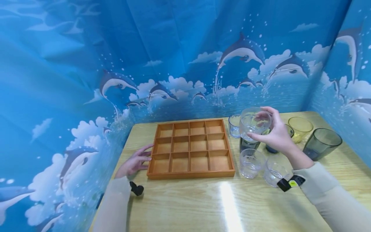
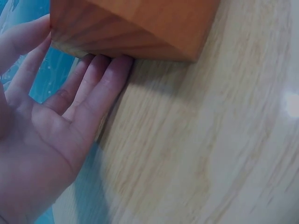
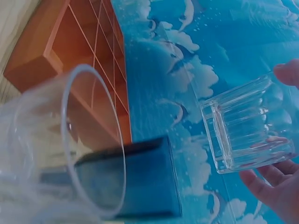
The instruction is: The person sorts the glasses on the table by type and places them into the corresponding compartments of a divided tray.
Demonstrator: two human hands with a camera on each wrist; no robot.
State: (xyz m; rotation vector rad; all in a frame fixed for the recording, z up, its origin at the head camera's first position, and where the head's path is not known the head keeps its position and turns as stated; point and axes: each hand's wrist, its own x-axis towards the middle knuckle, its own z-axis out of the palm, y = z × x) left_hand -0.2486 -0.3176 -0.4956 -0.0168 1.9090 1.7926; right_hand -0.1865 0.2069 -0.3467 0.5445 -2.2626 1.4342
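Dolphin backdrop [image 1: 174, 48] behind the tray, on the far side of the desk [image 1: 174, 206]. Wooden tray [image 1: 191, 175], twelve compartments, lies on the desk. Gray glass [image 1: 321, 145]: well right of the tray. Left grip [image 1: 137, 161]: fingers extended, touching the tray's left side. Right grip [image 1: 275, 132]: thumb and fingers hold a clear tumbler [image 1: 251, 124], raised right of the tray. Two clear cups [image 1: 251, 164]: right of the tray's near corner.
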